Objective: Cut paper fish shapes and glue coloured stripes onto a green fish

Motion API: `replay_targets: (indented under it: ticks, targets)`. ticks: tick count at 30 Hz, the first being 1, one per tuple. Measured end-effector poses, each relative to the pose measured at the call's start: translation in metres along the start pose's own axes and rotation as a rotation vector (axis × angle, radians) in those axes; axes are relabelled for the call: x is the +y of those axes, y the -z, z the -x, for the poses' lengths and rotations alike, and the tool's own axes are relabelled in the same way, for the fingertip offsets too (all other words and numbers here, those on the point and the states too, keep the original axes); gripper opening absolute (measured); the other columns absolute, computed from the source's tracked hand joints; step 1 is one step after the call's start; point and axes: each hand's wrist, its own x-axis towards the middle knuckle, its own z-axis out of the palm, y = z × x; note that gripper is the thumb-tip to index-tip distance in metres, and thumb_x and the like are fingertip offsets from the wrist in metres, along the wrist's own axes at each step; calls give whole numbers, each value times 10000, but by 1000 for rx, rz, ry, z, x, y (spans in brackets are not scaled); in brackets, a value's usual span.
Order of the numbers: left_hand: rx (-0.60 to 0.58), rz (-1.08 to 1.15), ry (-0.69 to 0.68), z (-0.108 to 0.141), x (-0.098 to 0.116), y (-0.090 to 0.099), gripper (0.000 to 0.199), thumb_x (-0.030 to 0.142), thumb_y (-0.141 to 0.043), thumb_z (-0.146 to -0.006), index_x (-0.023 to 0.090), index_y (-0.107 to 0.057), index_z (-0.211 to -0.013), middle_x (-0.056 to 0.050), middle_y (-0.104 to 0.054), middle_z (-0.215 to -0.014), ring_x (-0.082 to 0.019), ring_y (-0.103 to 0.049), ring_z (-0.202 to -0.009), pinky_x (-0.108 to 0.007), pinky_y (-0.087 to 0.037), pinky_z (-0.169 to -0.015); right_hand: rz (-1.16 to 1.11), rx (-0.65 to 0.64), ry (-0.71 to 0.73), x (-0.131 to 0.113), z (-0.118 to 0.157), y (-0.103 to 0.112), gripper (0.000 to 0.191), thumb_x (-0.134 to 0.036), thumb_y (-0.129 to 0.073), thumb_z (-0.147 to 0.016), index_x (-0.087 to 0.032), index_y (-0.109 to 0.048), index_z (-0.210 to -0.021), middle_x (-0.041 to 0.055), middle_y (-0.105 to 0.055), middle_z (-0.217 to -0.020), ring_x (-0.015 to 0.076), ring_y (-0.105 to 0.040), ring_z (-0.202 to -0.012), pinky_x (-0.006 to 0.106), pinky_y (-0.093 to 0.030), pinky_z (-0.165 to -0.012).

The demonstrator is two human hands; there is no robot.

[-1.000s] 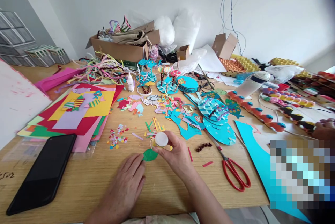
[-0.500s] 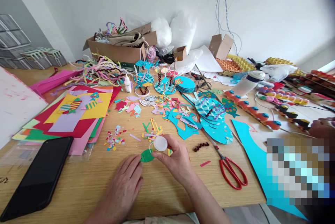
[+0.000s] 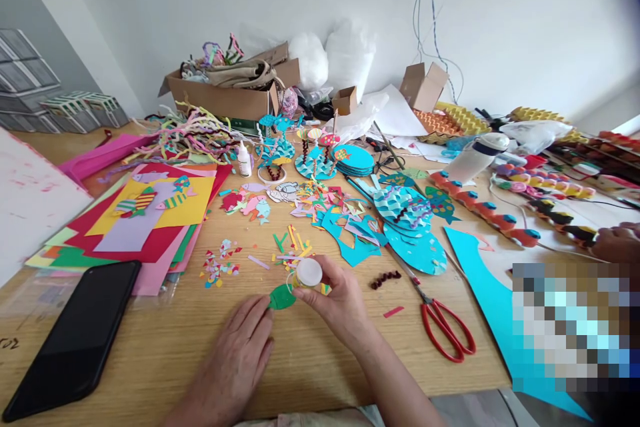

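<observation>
In my right hand [image 3: 340,300] is a small see-through container [image 3: 308,275] with a round white end facing up and something yellowish in it. My thumb and fingers close around its side. It sits at the right end of a green paper cutout [image 3: 283,296]; whether they touch I cannot tell. The cutout is leaf-like or fish-like and lies on the table. My left hand [image 3: 240,340] rests low on the wood, its fingertips pressing on the cutout's left end. Thin paper strips [image 3: 293,244] lie just beyond, and a pile of small paper bits [image 3: 220,264] lies to the left.
Red-handled scissors [image 3: 447,327] lie at right, near blue card [image 3: 493,307]. A black phone [image 3: 75,340] and stacked coloured paper [image 3: 165,240] are at left. A white glue bottle [image 3: 244,160] stands behind. Another person's hand [image 3: 617,240] shows at the right edge.
Almost nothing differs. The view shifts slightly, and my right hand with the container is a touch further right; both hands keep the same hold.
</observation>
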Motion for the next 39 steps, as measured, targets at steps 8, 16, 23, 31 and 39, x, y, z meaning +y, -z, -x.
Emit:
replay_targets:
  ticks: [8,16,23,31,39]
  targets:
    - [-9,9,23,2,-1,0,297,153,-471,-791,173,-556,-1075,-97,-577,-1153,-238,-515,-1082,-398,-468,-905,-5,12,12,4,3,4,169,-269,-683,-698,-201,-570,-805,-21,-594,-729,125,-551,-666,189,-442,-602]
    - [-16,24,33,1,-1,0,283,134,-480,-774,171,-567,-1041,-92,-579,-1146,-238,-514,-1081,-397,-473,-901,-59,8,-10,-1,0,-5,208,-271,-701,-671,-193,-590,-829,-3,-608,-758,143,-559,-693,223,-450,-635]
    - [-18,27,28,1,-1,0,321,147,-508,-764,169,-552,-1082,-93,-580,-1153,-242,-523,-1070,-398,-477,-895,-595,149,-198,9,3,9,279,-285,-753,-607,-215,-612,-837,-19,-629,-767,154,-579,-713,261,-476,-662]
    - [61,140,72,-7,-7,5,229,153,-444,-808,211,-591,-974,-55,-629,-1078,-203,-598,-971,-341,-517,-834,-992,437,-370,17,-4,35,284,-347,-772,-586,-230,-621,-796,-40,-641,-741,89,-578,-620,169,-474,-536]
    - [160,625,259,-33,-9,13,299,253,-497,-824,264,-535,-1120,-50,-658,-1052,-187,-639,-930,-271,-544,-774,-1295,336,-565,5,-5,18,216,-258,-763,-612,-198,-621,-763,-6,-687,-807,128,-644,-705,204,-539,-599]
